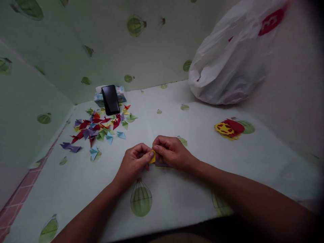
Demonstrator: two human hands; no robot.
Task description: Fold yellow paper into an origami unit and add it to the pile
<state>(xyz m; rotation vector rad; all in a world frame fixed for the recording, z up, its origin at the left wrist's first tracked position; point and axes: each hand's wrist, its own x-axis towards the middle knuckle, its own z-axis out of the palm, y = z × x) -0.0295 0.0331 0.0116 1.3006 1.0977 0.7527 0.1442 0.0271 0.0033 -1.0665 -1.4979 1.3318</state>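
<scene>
Between thumb and fingers, my left hand (134, 161) pinches a small folded piece of yellow paper (153, 157). My right hand (175, 153) is closed at the paper's upper edge, its thumb and forefinger pressed together there. Beneath the right hand, purple paper (161, 164) with a thin yellow edge lies on the table, mostly covered by the fingers. To the left is a loose pile of folded paper cranes (92, 130) in red, purple, yellow, green, orange and light blue.
A black phone (110, 100) leans on a patterned tissue box (122, 93) behind the cranes. Yellow and red paper cut-outs (227, 129) lie on the right of the white balloon-print table covering (172, 125). A bulging white plastic bag (227, 67) stands at the back right, near the wall.
</scene>
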